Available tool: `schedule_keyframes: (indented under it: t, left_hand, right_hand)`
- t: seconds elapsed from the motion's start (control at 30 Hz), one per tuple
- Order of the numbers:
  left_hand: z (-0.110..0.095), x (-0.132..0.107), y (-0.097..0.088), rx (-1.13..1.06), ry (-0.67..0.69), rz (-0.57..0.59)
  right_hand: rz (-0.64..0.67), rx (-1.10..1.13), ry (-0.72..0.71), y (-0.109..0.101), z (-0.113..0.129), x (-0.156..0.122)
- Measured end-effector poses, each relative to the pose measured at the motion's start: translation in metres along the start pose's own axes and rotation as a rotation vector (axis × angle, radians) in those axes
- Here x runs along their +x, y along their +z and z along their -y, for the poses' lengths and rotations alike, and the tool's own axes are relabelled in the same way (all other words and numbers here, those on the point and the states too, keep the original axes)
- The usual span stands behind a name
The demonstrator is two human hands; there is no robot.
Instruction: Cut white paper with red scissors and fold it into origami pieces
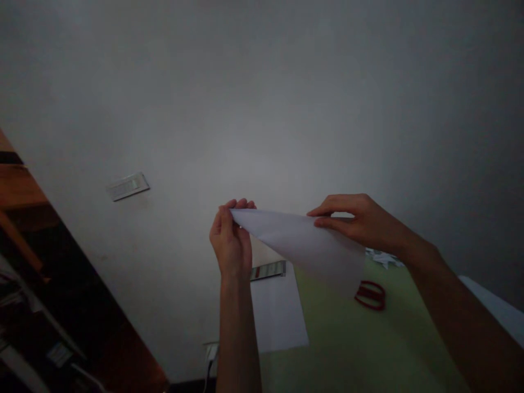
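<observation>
Folded white paper (311, 248) is hanging in the air in front of a pale wall (286, 82), held up above the green tabletop (360, 349) and spanning the gap between both hands. Its narrow pointed end is sitting at the left hand (231, 240), and its wider end is drooping down and to the right, below the right hand (360, 221). The left hand's fingers (241, 206) are curling closed over the tip and pinching it, palm side facing the camera. The right hand's fingers (327, 222) are closing on the upper edge partway along, thumb on top, with only a slim gap filled by the paper. Both hands are gripping paper alone. Below, a flat white sheet (278, 311) is lying on the tabletop near its left edge. Red scissors (370, 295) are lying just under the paper's drooping end, with white paper scraps (382, 257) lying beyond them. A switch plate (127, 186) is showing on the wall, well to the left.
</observation>
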State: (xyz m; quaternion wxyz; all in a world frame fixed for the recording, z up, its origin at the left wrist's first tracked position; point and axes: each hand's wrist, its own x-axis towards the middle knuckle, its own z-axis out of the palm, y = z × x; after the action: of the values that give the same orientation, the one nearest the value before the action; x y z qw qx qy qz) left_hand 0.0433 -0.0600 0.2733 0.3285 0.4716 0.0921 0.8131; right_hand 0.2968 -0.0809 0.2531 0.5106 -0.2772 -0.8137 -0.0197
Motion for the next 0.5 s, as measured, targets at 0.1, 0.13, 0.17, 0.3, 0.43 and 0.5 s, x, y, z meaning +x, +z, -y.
schedule_keyframes:
  t: [0.1, 0.13, 0.17, 0.3, 0.43, 0.5]
  left_hand:
    - [0.0, 0.0, 0.001, 0.026, 0.028, -0.018]
    - [0.0, 0.0, 0.001, 0.043, 0.037, -0.025]
    - [0.0, 0.0, 0.001, 0.059, 0.047, -0.032]
    - [0.002, 0.0, -0.002, 0.095, 0.052, 0.006]
    - [0.005, 0.0, -0.009, 0.121, 0.012, 0.119]
    - [0.006, 0.0, -0.012, 0.122, -0.003, 0.171]
  right_hand:
    - [-0.018, 0.015, 0.004, 0.0, 0.001, 0.0]
    - [-0.026, 0.023, 0.011, 0.0, 0.001, 0.0]
    - [-0.033, 0.03, 0.018, 0.0, 0.001, -0.001]
    - [-0.06, 0.041, 0.029, 0.0, 0.0, -0.001]
    - [-0.07, 0.015, 0.031, -0.001, -0.005, -0.003]
    - [-0.077, 0.005, 0.04, -0.002, -0.008, -0.003]
